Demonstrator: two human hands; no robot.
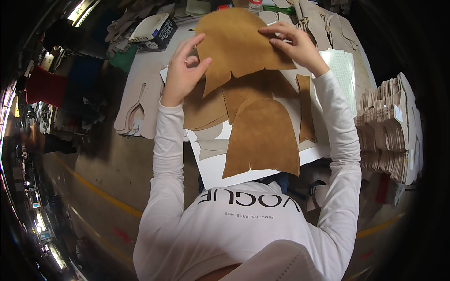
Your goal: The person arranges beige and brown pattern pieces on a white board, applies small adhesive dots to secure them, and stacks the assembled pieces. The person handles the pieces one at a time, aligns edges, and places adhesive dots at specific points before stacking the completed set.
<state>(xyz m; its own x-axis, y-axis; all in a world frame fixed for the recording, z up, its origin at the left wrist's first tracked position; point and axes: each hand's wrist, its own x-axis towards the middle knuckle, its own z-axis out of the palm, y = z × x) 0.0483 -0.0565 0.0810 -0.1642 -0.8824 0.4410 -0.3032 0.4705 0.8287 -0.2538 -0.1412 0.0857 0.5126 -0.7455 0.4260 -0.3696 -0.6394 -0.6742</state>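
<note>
My left hand (183, 70) and my right hand (294, 44) hold up a tan suede cut piece (236, 44) by its two sides, above the white work table (215, 173). Under it lie more tan suede pieces: a rounded one (262, 138) nearest me, a darker one (253, 89) behind it, another (201, 112) to the left, and a narrow strip (305, 107) to the right. Both arms wear long white sleeves.
Beige cut patterns (138, 110) lie at the table's left. A tall stack of pale cut parts (389, 131) stands at the right. A green-dotted sheet (342, 70) lies near my right forearm. A white and black box (157, 30) and more beige pieces sit at the far edge.
</note>
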